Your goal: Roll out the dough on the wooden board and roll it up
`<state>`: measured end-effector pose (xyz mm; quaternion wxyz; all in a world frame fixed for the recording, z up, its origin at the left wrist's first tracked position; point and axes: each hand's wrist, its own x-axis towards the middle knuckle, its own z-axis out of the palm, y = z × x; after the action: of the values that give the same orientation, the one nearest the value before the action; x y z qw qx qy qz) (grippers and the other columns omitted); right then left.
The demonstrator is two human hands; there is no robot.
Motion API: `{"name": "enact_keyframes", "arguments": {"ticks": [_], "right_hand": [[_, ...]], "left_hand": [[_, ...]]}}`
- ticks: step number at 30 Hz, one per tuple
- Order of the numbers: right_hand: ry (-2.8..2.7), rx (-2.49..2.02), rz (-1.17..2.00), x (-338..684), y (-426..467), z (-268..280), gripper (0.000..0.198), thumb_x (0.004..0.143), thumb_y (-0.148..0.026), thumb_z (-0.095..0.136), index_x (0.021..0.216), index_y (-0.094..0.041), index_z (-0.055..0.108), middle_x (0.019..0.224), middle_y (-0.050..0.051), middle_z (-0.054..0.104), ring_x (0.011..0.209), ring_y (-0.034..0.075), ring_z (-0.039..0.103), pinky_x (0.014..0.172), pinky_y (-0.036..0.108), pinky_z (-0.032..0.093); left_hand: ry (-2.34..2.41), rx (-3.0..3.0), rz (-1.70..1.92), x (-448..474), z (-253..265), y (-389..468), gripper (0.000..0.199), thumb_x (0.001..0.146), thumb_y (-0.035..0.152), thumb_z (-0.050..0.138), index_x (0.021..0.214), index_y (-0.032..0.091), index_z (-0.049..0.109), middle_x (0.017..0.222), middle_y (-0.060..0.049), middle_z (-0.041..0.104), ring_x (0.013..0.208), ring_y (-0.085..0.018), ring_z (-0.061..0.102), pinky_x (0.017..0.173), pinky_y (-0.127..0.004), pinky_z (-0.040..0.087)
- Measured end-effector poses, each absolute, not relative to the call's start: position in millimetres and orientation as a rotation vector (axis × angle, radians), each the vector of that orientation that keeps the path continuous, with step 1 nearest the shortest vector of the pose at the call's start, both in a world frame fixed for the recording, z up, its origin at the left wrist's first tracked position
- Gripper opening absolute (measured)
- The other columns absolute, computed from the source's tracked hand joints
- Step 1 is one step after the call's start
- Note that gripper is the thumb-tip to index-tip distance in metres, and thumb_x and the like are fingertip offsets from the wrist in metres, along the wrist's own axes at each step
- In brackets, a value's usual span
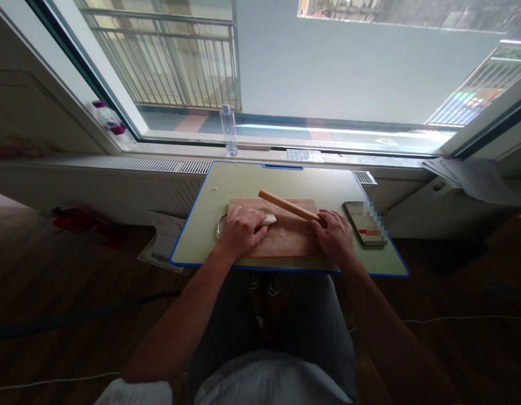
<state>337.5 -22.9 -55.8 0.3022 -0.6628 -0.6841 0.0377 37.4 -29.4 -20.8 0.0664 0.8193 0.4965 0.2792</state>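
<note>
At a green bench [195, 242], apparently positioning dough [269, 218] on a wooden board [290, 239] under curled left hand [243, 229], gripping a rolling pin [286, 205] by one end in closed right hand [335, 232], likely needing pin over dough for rolling.

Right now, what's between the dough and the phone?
In the head view: some wooden board, the rolling pin, the right hand, then a strip of green tabletop.

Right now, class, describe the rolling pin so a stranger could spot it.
On the blue-edged table by the window lies a wooden board. Slanting over it, one end at the right hand, is the rolling pin: a slim rod, unlike the flat board.
</note>
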Motion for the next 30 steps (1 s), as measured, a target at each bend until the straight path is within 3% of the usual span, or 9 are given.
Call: {"name": "enact_keyframes", "arguments": {"ticks": [2, 4, 7, 13, 17, 24, 27, 30], "right_hand": [[-1.804, -1.764, 0.104, 336.7, -23.3, -55.2, 0.031, 0.101, -0.043, 0.06, 0.121, -0.024, 0.075, 0.142, 0.011, 0.074, 0.14, 0.035, 0.058, 0.121, 0.056, 0.038], [-1.795, -1.765, 0.107, 336.4, -23.9, -54.7, 0.031, 0.101, -0.043, 0.06, 0.12, -0.024, 0.075, 0.142, 0.011, 0.074, 0.139, 0.035, 0.058, 0.121, 0.055, 0.039], [-1.782, -1.765, 0.108, 336.0, -24.5, -54.5, 0.032, 0.101, -0.044, 0.06, 0.12, -0.023, 0.075, 0.14, 0.011, 0.074, 0.138, 0.035, 0.059, 0.12, 0.054, 0.04], [-1.768, -1.767, 0.129, 334.4, -23.5, -51.9, 0.031, 0.099, -0.043, 0.062, 0.119, -0.023, 0.075, 0.139, 0.011, 0.075, 0.136, 0.035, 0.061, 0.119, 0.055, 0.041], [-1.776, -1.751, 0.123, 331.1, -22.8, -48.0, 0.028, 0.099, -0.041, 0.062, 0.117, -0.024, 0.074, 0.138, 0.011, 0.076, 0.136, 0.035, 0.061, 0.119, 0.055, 0.041], [-1.784, -1.711, 0.141, 318.7, -20.3, -44.3, 0.027, 0.098, -0.041, 0.063, 0.117, -0.026, 0.074, 0.138, 0.011, 0.076, 0.135, 0.035, 0.061, 0.119, 0.058, 0.041], [-1.782, -1.697, 0.16, 313.6, -19.6, -41.6, 0.028, 0.097, -0.041, 0.064, 0.118, -0.025, 0.075, 0.138, 0.011, 0.076, 0.135, 0.036, 0.061, 0.119, 0.058, 0.042], [-1.816, -1.667, 0.18, 310.1, -19.8, -38.1, 0.028, 0.098, -0.041, 0.064, 0.119, -0.025, 0.075, 0.139, 0.011, 0.076, 0.135, 0.035, 0.061, 0.119, 0.057, 0.042]], "left_hand": [[1.487, 2.305, 0.983, 36.4, -14.8, -26.5, 0.029, 0.102, 0.039, 0.061, 0.122, 0.025, 0.077, 0.124, -0.007, 0.082, 0.12, -0.027, 0.072, 0.12, -0.049, 0.046], [1.47, 2.046, 1.152, 36.8, -7.7, -22.9, 0.038, 0.104, 0.049, 0.057, 0.121, 0.022, 0.077, 0.113, -0.007, 0.083, 0.106, -0.025, 0.075, 0.1, -0.04, 0.057], [1.386, 1.686, 1.241, 39.6, -3.1, -14.1, 0.05, 0.103, 0.06, 0.054, 0.116, 0.018, 0.078, 0.101, -0.006, 0.082, 0.093, -0.023, 0.075, 0.078, -0.031, 0.059], [1.601, 1.743, 0.963, 46.7, -14.0, -5.5, 0.036, 0.101, 0.044, 0.06, 0.118, 0.021, 0.08, 0.115, -0.01, 0.084, 0.104, -0.028, 0.078, 0.091, -0.037, 0.059], [1.923, 2.011, 0.725, 45.7, -14.7, -11.4, 0.039, 0.103, 0.053, 0.06, 0.123, 0.028, 0.082, 0.113, -0.011, 0.085, 0.107, -0.035, 0.078, 0.097, -0.046, 0.057], [1.636, 2.288, 0.705, 43.0, -25.1, -5.4, 0.037, 0.096, 0.047, 0.075, 0.127, 0.028, 0.079, 0.139, -0.005, 0.078, 0.136, -0.031, 0.065, 0.121, -0.047, 0.043], [1.679, 2.32, 0.758, 44.7, -24.9, -8.2, 0.035, 0.093, 0.047, 0.079, 0.121, 0.027, 0.079, 0.131, -0.008, 0.078, 0.132, -0.032, 0.064, 0.117, -0.049, 0.045], [1.725, 2.31, 0.805, 41.4, -18.2, -17.4, 0.017, 0.094, 0.038, 0.078, 0.106, 0.027, 0.08, 0.12, -0.007, 0.079, 0.121, -0.03, 0.067, 0.108, -0.046, 0.05]]}}
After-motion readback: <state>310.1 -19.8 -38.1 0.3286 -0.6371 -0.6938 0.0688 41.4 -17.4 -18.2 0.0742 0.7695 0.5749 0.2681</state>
